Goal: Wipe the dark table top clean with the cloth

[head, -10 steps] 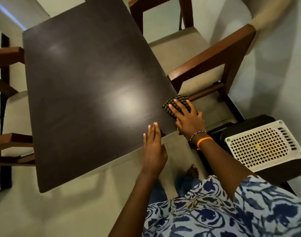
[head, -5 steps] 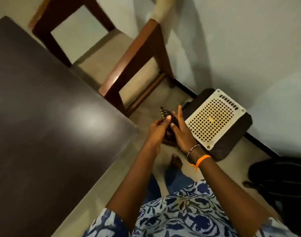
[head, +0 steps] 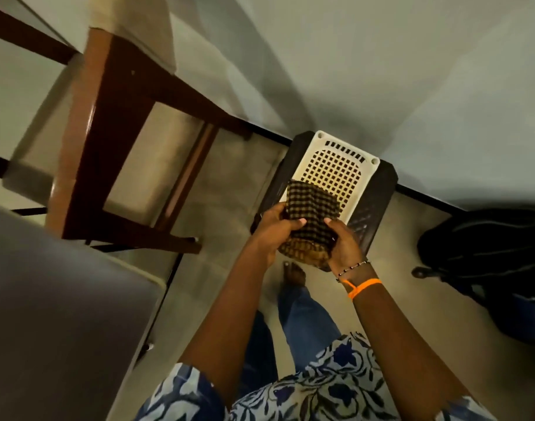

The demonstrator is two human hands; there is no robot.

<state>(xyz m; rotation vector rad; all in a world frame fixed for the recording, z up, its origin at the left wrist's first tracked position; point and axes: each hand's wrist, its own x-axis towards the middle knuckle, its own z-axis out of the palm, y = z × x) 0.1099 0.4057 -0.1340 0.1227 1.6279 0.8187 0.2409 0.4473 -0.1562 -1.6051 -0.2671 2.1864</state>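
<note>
The checked brown-and-black cloth is spread between both hands, off the table and above the floor. My left hand grips its left side with the thumb on top. My right hand, with a bead bracelet and an orange band at the wrist, holds its right side. Only a corner of the dark table top shows, at the lower left, well to the left of both hands.
A wooden chair with a pale seat stands beyond the table corner. A dark box with a white grid lid sits by the wall behind the cloth. A black bag lies on the floor at right. My foot is below the hands.
The cloth left the table edge and went right, away from the table. Both hands now hold it and have opened it out. The view swung right toward the wall.
</note>
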